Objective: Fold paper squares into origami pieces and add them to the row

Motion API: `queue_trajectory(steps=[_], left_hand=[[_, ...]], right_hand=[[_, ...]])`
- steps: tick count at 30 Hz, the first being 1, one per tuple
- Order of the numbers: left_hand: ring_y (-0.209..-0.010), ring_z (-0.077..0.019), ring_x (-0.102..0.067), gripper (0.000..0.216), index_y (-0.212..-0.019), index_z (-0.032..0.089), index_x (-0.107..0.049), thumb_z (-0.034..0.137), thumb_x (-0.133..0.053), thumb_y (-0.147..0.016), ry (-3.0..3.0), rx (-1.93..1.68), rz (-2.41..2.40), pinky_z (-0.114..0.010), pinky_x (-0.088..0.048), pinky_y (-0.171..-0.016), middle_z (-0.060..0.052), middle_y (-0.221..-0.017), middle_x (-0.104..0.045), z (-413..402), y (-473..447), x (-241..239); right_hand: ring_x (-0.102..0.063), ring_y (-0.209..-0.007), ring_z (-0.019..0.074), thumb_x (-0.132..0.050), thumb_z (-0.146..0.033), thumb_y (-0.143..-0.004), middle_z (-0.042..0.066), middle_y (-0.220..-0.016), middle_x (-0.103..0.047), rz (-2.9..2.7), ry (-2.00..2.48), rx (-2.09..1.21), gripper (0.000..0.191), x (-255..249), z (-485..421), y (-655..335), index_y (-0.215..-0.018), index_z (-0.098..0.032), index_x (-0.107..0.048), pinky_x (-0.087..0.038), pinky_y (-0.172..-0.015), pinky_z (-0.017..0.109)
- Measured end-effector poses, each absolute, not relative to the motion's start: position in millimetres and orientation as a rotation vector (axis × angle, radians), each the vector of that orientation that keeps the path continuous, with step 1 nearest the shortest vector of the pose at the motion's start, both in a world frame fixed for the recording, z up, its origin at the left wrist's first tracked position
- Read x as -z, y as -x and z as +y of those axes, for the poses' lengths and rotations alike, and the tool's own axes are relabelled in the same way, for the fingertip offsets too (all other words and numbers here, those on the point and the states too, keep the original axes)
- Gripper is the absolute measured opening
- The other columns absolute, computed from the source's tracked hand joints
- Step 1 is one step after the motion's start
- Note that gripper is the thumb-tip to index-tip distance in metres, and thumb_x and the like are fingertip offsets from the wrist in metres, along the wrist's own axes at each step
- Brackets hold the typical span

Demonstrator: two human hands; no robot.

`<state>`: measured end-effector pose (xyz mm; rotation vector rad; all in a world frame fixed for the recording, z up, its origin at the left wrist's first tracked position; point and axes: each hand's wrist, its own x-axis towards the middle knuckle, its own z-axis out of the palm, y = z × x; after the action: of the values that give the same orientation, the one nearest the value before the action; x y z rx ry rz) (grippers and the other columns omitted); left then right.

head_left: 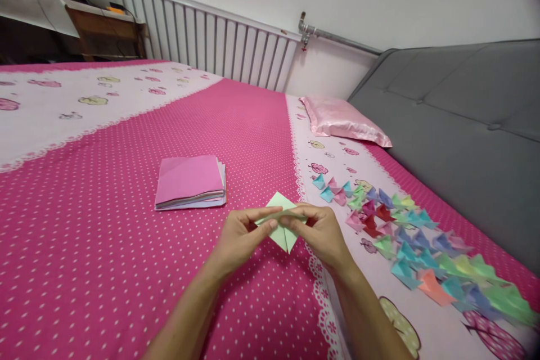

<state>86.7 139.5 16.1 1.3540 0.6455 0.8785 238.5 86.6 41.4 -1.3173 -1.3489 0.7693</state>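
A light green sheet of origami paper point(287, 239), folded into a small diamond, is held above the bed between both hands. My left hand point(240, 236) pinches its left corner, thumb in front and fingers behind. On the other side, my right hand point(323, 230) grips the right corner in the same way. A crease runs across the middle between the thumbs, and a slit shows in the lower half. To the left of my hands, a stack of square paper point(189, 180) lies on the bedspread, with a pink sheet on top.
Several rows of folded paper boats point(422, 242) in many colours spread over the right side of the bed. Beyond them are a pink pillow point(341, 121) and a grey headboard point(459, 101). A white radiator point(211, 34) runs along the wall; a desk point(101, 22) stands at the far left.
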Motion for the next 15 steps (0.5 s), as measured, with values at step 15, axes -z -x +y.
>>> queue_trajectory(steps=[15], left_hand=[[-0.067,-0.0144,-0.060,0.055,-0.125,0.019,-0.047,0.030,-0.063,-0.073,-1.210,-0.894,0.557,-0.023,-0.045,-0.062,-0.004,-0.077,-0.068,138,-87,-25]], right_hand=[[-0.060,-0.059,0.0135,-0.069,-0.028,-0.068,0.000,-0.070,-0.065,-1.049,1.287,-0.774,0.045,-39,83,-222,-0.110,-0.021,-0.054,-0.047,-0.052,0.023]])
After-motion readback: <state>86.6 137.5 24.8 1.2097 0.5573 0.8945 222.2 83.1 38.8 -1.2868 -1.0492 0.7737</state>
